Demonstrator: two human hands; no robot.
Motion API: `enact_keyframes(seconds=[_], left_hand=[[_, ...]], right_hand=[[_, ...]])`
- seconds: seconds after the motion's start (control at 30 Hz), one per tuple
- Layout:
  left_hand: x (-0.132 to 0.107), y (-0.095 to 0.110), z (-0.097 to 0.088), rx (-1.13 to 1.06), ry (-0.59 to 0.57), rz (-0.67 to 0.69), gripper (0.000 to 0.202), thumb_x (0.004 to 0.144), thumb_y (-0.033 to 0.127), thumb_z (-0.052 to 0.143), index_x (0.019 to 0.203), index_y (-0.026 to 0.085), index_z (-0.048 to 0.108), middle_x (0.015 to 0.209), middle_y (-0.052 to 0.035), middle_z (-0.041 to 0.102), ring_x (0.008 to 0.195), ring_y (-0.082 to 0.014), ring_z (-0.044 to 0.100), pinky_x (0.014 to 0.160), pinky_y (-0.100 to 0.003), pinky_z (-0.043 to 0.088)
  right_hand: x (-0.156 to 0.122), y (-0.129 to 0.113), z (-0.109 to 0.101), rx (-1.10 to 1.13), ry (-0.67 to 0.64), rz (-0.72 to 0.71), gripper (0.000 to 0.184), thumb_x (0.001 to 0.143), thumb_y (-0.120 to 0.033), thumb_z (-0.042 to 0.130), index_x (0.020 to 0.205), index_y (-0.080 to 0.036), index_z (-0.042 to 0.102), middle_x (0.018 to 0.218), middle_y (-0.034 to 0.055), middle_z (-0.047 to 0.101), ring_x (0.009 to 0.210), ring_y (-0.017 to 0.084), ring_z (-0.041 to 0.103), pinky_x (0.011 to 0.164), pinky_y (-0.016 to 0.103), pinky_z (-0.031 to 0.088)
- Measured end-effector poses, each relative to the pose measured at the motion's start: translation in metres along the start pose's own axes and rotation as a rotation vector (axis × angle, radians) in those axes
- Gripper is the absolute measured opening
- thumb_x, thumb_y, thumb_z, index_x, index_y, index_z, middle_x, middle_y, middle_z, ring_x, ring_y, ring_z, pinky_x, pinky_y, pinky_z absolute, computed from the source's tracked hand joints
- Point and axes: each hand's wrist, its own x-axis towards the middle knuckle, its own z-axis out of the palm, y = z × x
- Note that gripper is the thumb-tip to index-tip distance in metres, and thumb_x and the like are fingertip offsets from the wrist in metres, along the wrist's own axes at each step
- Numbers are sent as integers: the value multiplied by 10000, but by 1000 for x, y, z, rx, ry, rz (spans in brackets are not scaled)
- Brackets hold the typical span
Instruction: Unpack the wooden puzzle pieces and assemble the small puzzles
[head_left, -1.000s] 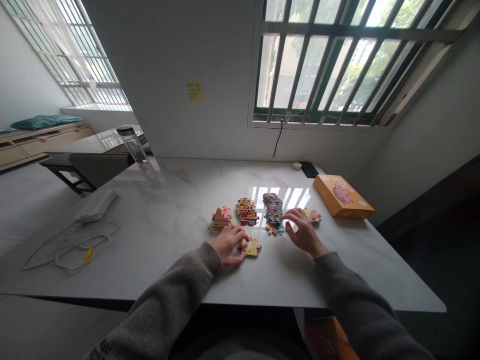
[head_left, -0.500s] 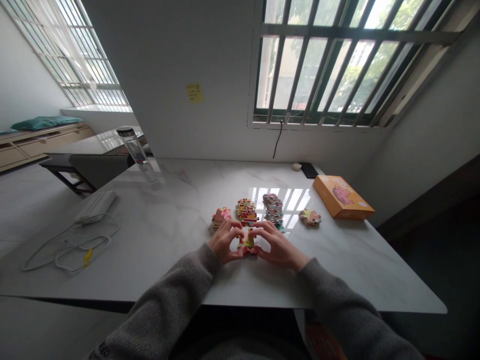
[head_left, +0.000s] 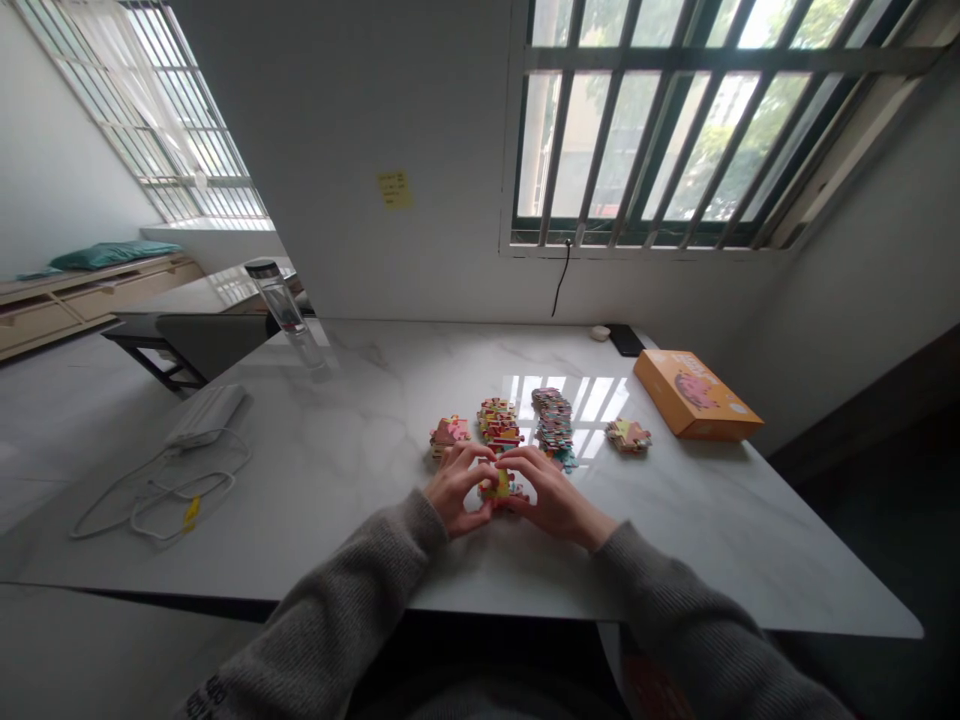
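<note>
Several yellow and pink jigsaw puzzle pieces (head_left: 504,487) lie near the table's front, between my two hands. My left hand (head_left: 461,490) curves around their left side, thumb and fingers closed on the edge. From the right, my right hand (head_left: 551,495) grips the same pieces with bent fingers, the fingertips of both hands almost meeting. Just beyond are a row of red and yellow puzzle pieces (head_left: 499,422), a row of grey-teal puzzle pieces (head_left: 553,420), and a small pile of pink puzzle pieces (head_left: 450,432). Fingers partly hide the pieces I hold.
Another small pile of puzzle pieces (head_left: 628,435) lies right of the rows, near an orange box (head_left: 697,395). A black phone (head_left: 625,340) is at the back. On the left are a glass bottle (head_left: 276,297), a white device (head_left: 208,415) and its cable (head_left: 161,535).
The camera view has shifted slightly, so the scene sits a little further right. My fingertips have drawn closer together over the pieces.
</note>
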Motion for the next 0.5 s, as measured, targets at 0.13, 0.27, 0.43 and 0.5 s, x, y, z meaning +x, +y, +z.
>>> enact_keyframes(seconds=[0.13,0.27,0.43,0.5], left_hand=[[3,-4,-11,4,9,-36,226,691,122,625,890,228,616,1145,-52,589,1106,-262,514,1009,-438,401],[12,-35,-32,18,95,-104,247,720,111,578,934,228,615,1168,-61,609,1113,-259,518,1010,-444,404],[16,-77,-43,37,103,-192,230,722,116,555,918,218,615,1168,-57,640,1123,-259,537,1051,-466,389],[15,-85,-40,14,83,-211,225,713,115,555,905,216,615,1174,-57,643,1139,-261,540,1060,-471,393]], right_hand=[[1,-2,-4,42,7,12,533,893,-248,691,1380,-271,477,1328,121,558,1247,279,529,1045,482,484],[0,-4,-8,75,30,70,570,900,-192,626,1427,-268,423,1378,130,508,1297,280,485,1077,490,465],[-2,-2,-8,98,48,118,555,904,-150,565,1422,-278,416,1285,123,527,1156,257,545,997,475,513],[-3,0,-7,105,49,130,559,902,-146,562,1424,-280,415,1233,115,540,1114,252,549,988,476,511]])
